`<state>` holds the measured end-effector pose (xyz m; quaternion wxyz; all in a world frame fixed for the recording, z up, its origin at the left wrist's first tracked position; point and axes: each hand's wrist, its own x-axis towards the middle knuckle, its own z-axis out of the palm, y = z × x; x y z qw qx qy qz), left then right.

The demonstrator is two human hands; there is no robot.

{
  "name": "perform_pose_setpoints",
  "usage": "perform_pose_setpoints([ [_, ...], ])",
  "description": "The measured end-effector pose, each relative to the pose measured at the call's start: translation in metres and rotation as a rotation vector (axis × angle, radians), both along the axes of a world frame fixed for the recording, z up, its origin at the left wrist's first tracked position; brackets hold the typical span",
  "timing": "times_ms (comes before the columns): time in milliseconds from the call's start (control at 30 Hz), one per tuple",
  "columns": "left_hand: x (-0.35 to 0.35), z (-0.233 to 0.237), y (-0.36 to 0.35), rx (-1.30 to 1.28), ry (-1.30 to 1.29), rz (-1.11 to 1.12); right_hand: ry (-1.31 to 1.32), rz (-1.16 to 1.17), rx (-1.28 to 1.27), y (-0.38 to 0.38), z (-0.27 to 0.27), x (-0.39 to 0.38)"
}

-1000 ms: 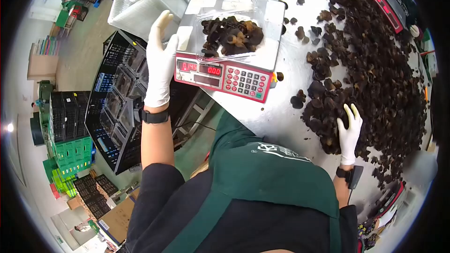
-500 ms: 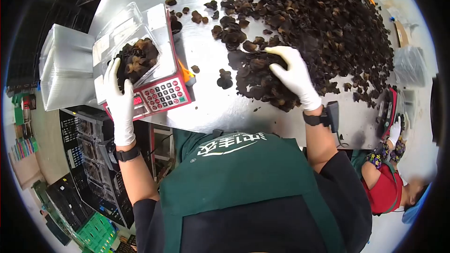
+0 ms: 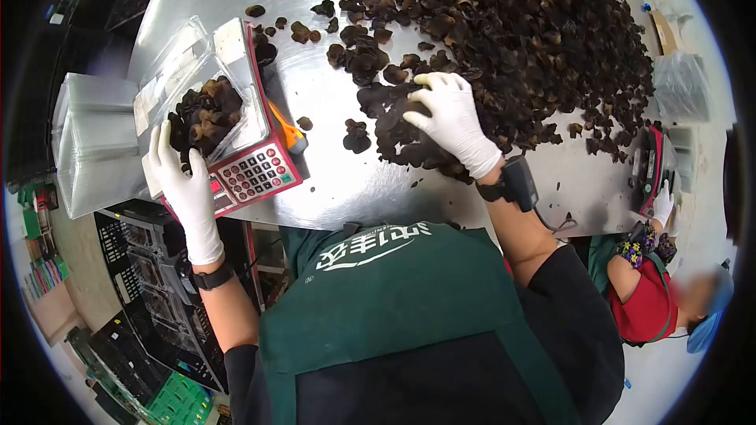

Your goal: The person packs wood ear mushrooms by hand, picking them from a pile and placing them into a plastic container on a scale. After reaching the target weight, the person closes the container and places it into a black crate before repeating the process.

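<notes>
My left hand [image 3: 186, 187], in a white glove, is at the near left edge of a clear plastic tray [image 3: 253, 127]. Its fingers are apart beside the black fungus [image 3: 211, 120] heaped in that tray. The tray rests on a red and silver digital scale [image 3: 285, 175] with a keypad. Over the near part of a large pile of dark wood-ear fungus [image 3: 520, 39] hovers my right hand [image 3: 453, 120], also gloved. Its fingers and thumb are spread and curved, with dark pieces just under the fingertips; I see nothing gripped.
Stacked clear trays [image 3: 88, 142] stand left of the scale. An orange-handled tool [image 3: 293, 138] lies by its right side. Loose fungus pieces [image 3: 357, 135] dot the metal table [image 3: 331, 197]. At right, a co-worker [image 3: 646, 299] reaches to another red scale [image 3: 650, 169]. Black crates [image 3: 157, 267] stand lower left.
The whole view has shifted slightly. My right hand has moved a little left and forward over the near fungus, fingers still spread. My left hand stays by the tray.
</notes>
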<state>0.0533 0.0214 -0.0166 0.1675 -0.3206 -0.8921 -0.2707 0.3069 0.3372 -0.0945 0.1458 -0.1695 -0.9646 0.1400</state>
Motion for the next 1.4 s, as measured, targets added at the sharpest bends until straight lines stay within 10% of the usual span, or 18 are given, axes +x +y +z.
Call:
perform_pose_setpoints([
  [167,0.055,0.030,0.039,0.112,0.140,-0.191,0.129,0.006,-0.138,-0.012,0.010,-0.001],
  [433,0.132,-0.032,0.122,0.231,-1.040,-0.501,0.168,0.133,-0.381,-0.054,0.052,-0.003],
  [500,0.147,-0.084,0.121,0.321,-0.843,-0.566,0.213,0.199,-0.424,-0.062,0.056,-0.003],
  [633,0.145,-0.047,0.099,0.290,-0.687,-0.524,0.051,0.010,-0.730,-0.075,0.047,0.004],
  [1333,0.151,-0.064,0.061,0.402,-1.261,-0.339,-0.153,0.422,-0.800,-0.039,0.027,-0.029],
  [1400,0.151,-0.085,0.057,0.508,-1.094,-0.371,0.043,0.470,-0.214,-0.009,0.018,-0.054],
])
